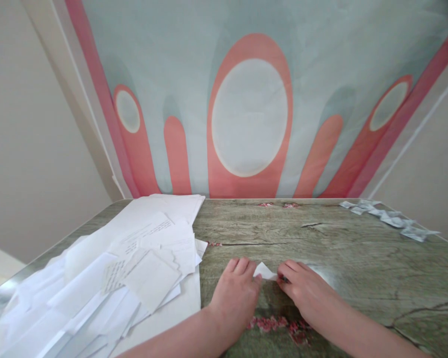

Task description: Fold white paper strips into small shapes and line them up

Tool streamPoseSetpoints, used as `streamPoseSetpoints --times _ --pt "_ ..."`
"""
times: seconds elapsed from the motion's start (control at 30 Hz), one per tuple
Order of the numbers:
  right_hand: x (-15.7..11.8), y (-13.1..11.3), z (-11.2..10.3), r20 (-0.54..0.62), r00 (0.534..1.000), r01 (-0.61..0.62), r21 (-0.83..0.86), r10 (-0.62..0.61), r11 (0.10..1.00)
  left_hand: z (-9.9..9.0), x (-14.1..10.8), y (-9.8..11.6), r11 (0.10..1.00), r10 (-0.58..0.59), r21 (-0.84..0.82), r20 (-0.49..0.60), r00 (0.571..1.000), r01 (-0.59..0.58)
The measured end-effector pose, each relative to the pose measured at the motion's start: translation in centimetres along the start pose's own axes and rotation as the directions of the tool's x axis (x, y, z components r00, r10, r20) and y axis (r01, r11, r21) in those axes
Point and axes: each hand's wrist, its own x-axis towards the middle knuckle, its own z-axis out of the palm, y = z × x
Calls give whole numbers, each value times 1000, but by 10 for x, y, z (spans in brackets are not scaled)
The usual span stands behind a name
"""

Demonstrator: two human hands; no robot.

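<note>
Hands, head view: I see both low over the wooden table (242,223), backs up, fingers curled.
Left hand (236,288): thumb and fingers closed on one end of the small white paper (264,271).
Right hand (300,284): pinched at its other end.
Forearms: angled inward.
Paper pile (149,276): left of my left hand.

Paper (264,272): small, plain white, roughly triangular
Ends: pinched, partly hidden
Peak: towards the worktop's (358,263) far edge
Place: well in from that edge
</note>
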Motion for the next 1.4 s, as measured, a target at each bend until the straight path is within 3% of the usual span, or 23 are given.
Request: streamPoseSetpoints --times 0.2,0.33,0.5,0.67,0.83,1.0,1.4 --pt "0 0 -2 4 1000 9 6 -9 1000 -7 0 2 990 -48 137 68 997 38" --pt "-1 -1 -3 22 1000 -7 16 7 1000 -8 2 1 991 -43 130 61 997 35" --pt "-6 1 3 -9 999 -42 143 44 989 -12 4 -4 996 -42 77 67 997 37" --pt "-8 3 6 -83 983 -126 336 163 933 -11 1 -9 999 -16 30 92 996 14" --pt "-6 4 8 -74 959 -217 430 274 877 -4 -2 -12 989 -91 -112 21 996 93" --pt "-5 6 14 -40 957 -240 454 289 858 6 -1 -13 926 -226 -323 -60 972 195" --pt "-2 3 15 -48 944 -239 581 326 778 23 6 -25 755 -241 -652 -171 955 74"
